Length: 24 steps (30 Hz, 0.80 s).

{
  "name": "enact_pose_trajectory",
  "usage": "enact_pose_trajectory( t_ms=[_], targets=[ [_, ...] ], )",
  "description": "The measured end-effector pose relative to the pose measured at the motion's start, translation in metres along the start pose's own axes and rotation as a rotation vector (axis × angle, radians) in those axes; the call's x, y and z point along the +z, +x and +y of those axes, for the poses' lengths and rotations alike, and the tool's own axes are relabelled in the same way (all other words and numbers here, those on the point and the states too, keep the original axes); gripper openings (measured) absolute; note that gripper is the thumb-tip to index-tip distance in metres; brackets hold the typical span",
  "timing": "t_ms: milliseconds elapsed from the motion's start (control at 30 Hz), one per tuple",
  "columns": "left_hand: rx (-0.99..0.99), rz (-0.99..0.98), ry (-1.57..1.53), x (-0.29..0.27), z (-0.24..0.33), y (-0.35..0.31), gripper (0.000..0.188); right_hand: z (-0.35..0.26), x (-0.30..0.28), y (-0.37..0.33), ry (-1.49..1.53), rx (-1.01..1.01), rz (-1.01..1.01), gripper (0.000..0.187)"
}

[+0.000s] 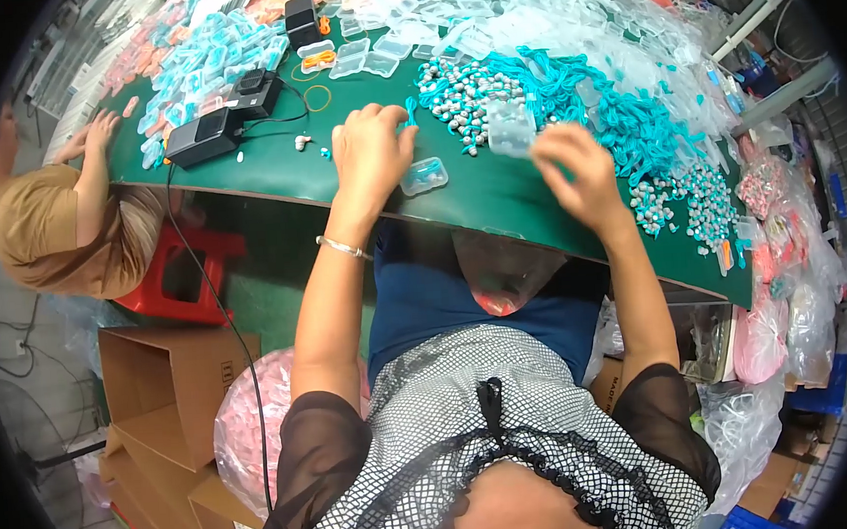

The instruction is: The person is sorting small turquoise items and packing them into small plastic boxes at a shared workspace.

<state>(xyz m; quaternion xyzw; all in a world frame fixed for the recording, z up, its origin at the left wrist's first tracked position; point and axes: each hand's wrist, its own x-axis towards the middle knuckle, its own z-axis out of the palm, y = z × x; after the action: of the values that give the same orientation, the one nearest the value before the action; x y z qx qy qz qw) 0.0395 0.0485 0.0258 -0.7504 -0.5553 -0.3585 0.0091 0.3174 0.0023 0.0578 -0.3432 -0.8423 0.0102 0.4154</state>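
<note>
- Green covers the tabletop (282, 171), its front edge bending across the view just beyond the person's lap.
- The left hand (370, 156), with a pale bracelet (343, 248) at its wrist, is held low over the near part of the tabletop. Its grip is bent, thumb toward fingers, right beside a small teal piece (410, 108); whether it pinches that piece, I cannot tell.
- The right hand (578, 173) has its fingers curled toward the thumb, its fingertips at the edge of a clear plastic case (509, 128). Blur hides whether this grip is closed on the case or only beside it.
- A small filled case (424, 176), see-through with teal inside, lies on the tabletop between the two hands, nearer the left one.
- Beyond the clear case, grey-and-teal bits (457, 93) lie heaped beside a tangle of teal cords (619, 131).
- Empty-looking clear cases (563, 9) spread across the far side.
- On the left part stand two black boxes (202, 137), one behind the other, close to a pile of teal-filled cases (212, 59).
- At far left, a co-worker (62, 228) in a tan top has both hands at the tabletop edge, near a red stool (186, 274).
</note>
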Motion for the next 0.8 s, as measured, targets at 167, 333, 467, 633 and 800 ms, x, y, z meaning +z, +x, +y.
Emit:
enact_pose_trajectory(
  t_ms=[167, 333, 467, 633, 800],
  targets=[
    [0.048, -0.187, 0.005, 0.008, 0.019, 0.008, 0.014, -0.017, -0.016, -0.067, 0.017, 0.06, -0.183, 0.021],
    [0.065, -0.266, -0.082, 0.027, 0.046, -0.002, 0.013, -0.019, -0.021, -0.078, 0.026, 0.126, -0.154, 0.021],
    [0.126, -0.228, -0.035, 0.037, 0.055, -0.003, 0.009, -0.016, -0.025, -0.09, -0.033, 0.193, -0.044, 0.02],
    [0.268, -0.2, -0.09, 0.034, 0.06, -0.012, 0.005, -0.02, -0.044, -0.1, -0.099, 0.26, 0.002, 0.019],
    [0.328, -0.229, -0.116, 0.037, 0.069, -0.011, 0.008, 0.009, -0.083, -0.114, -0.475, 0.435, 0.215, 0.01]
  ],
)
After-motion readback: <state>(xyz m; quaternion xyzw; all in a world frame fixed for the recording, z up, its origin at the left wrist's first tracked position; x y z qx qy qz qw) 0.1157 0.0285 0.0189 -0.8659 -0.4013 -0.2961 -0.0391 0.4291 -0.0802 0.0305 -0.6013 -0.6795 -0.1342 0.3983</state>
